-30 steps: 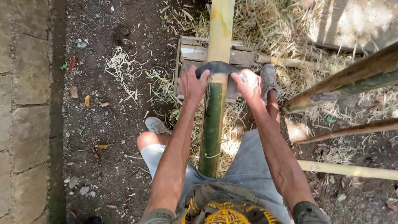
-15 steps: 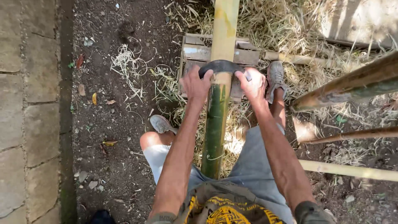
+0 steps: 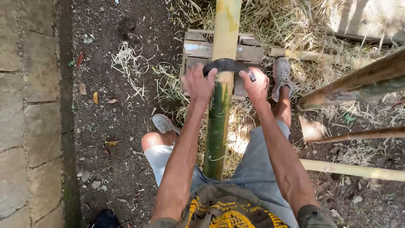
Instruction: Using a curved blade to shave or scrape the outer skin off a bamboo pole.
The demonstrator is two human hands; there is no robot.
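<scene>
Head view shows a curved dark blade (image 3: pixel 226 65) lying across the bamboo pole (image 3: pixel 219 114), which runs from between your legs out to the far side. Your left hand (image 3: pixel 198 83) is clamped on the blade's left end and your right hand (image 3: pixel 255 85) on its right end, 2 arms stretched forward, hands apart on either side of the pole. Beyond lies a wooden block (image 3: pixel 198 48) on straw.
</scene>
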